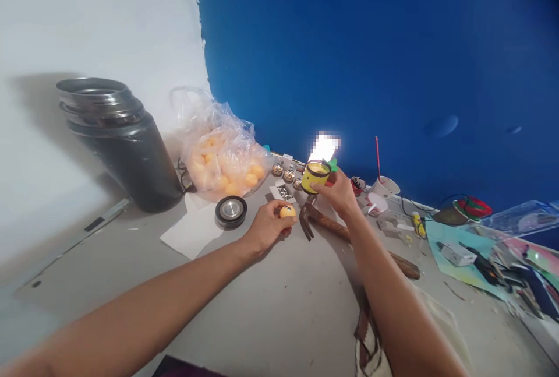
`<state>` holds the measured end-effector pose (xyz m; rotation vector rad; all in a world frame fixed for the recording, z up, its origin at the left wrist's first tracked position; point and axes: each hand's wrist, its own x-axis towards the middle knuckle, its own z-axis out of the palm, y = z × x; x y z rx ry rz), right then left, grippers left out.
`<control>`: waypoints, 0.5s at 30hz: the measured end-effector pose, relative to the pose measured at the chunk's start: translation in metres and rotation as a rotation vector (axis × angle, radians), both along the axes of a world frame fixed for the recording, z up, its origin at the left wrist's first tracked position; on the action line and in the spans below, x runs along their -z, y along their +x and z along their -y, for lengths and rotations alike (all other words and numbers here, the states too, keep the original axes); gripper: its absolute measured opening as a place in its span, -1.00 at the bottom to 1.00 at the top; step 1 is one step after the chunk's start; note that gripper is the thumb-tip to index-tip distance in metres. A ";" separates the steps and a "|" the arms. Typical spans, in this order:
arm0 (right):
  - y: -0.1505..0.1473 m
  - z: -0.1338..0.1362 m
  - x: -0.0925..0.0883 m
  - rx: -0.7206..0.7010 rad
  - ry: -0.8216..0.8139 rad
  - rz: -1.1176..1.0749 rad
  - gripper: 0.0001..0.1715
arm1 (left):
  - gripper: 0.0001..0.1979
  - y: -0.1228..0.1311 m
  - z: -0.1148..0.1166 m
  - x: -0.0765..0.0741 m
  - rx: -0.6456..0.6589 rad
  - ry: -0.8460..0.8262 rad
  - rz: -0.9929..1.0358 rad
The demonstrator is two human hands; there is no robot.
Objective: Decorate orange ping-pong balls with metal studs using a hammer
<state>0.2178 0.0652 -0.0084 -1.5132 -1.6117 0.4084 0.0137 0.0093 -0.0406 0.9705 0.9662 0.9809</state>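
My left hand (267,226) pinches a small orange ball (287,212) with dark and white marks like eyes, just above the table. To its right, my right hand (338,191) is closed on a yellow cup (315,178) with a dark rim and a green piece at its side. What lies inside the cup is hard to make out. Under my right wrist rests a claw hammer (332,224) with a wooden handle. Close beyond my left hand is a small white box (285,191) of shiny bits. Several round decorated pieces (289,175) sit behind it.
At left stands a dark steel flask (126,150), its lid (231,211) lying near white paper (186,237). A clear plastic bag (222,158) holds several orange balls. A lit screen (324,147) leans at the wall. Tools and scraps crowd a teal sheet (449,243) on the right.
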 end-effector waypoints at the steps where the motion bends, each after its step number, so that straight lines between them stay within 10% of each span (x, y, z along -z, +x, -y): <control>1: 0.005 -0.001 0.000 0.011 -0.029 -0.036 -0.36 | -0.59 0.000 0.000 0.000 0.000 0.003 -0.007; 8: 0.033 -0.004 -0.005 0.182 -0.270 0.008 -0.46 | -0.57 -0.001 0.000 -0.002 0.013 0.004 -0.016; 15: 0.041 -0.009 0.008 0.422 -0.164 0.289 -0.02 | -0.59 -0.002 0.001 -0.005 0.032 0.002 -0.026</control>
